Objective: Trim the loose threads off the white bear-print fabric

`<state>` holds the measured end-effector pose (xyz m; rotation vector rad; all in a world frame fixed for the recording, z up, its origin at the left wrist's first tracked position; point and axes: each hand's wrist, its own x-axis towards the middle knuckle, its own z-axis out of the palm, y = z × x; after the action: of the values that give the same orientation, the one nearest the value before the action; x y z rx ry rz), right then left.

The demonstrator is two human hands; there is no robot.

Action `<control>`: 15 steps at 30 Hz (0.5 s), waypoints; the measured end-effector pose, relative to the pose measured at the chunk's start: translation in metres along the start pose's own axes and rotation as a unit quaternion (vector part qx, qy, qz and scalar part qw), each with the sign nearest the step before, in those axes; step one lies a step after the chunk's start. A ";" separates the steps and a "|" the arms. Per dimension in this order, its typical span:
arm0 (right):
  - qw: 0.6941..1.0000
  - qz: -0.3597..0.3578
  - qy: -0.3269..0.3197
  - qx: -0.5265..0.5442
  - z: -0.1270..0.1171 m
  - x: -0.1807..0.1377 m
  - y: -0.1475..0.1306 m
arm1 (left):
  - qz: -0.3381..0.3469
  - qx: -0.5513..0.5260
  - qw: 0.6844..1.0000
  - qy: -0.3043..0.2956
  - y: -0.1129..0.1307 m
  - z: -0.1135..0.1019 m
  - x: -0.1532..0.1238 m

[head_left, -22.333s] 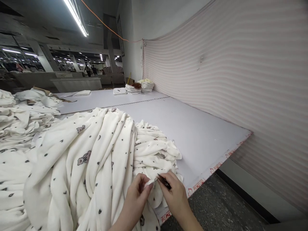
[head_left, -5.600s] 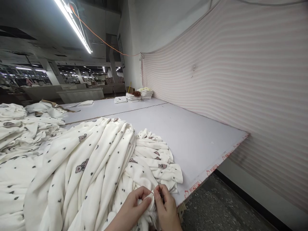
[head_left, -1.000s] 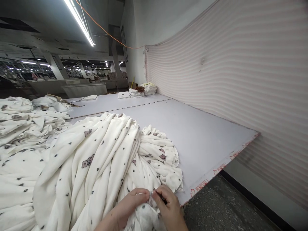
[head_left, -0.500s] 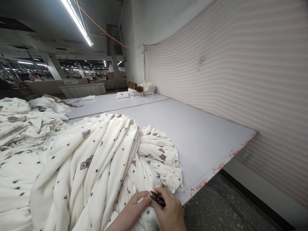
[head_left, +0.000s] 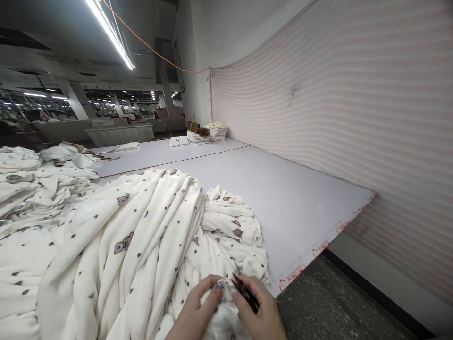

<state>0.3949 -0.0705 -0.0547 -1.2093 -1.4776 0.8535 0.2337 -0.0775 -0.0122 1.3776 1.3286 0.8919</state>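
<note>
A large heap of white fleece fabric (head_left: 134,236) printed with small hearts and bears lies over the near part of a pale grey table (head_left: 283,198). My left hand (head_left: 198,311) pinches a small fold of this fabric at the bottom of the view, its fingers closed. My right hand (head_left: 262,316) is closed on small dark thread snips (head_left: 244,290), whose tips point at the pinched fold. The two hands nearly touch just in front of the table's near edge.
More of the same white fabric (head_left: 35,184) is piled at the left. Stacks of folded pieces (head_left: 205,134) sit at the far end of the table. A striped pink cloth (head_left: 336,118) hangs along the right. Dark speckled floor (head_left: 329,307) lies below the table edge.
Over the last second both hands have stayed on the same fold. The snips have turned from lying across my fingers to pointing at the fabric. The view has shifted slightly.
</note>
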 end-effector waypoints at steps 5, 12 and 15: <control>0.999 0.006 -0.026 -0.038 -0.003 -0.008 -0.001 | 0.019 -0.012 0.999 0.036 -0.005 0.006 -0.003; 0.999 0.030 -0.035 -0.023 0.005 -0.002 -0.004 | 0.022 0.007 0.999 0.027 -0.005 0.010 -0.001; 0.996 0.071 -0.043 0.024 -0.001 -0.002 0.011 | 0.003 0.043 0.999 -0.002 -0.001 0.002 -0.005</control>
<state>0.3990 -0.0695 -0.0648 -1.2667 -1.4427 1.0430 0.2343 -0.0831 -0.0129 1.4503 1.3730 0.8441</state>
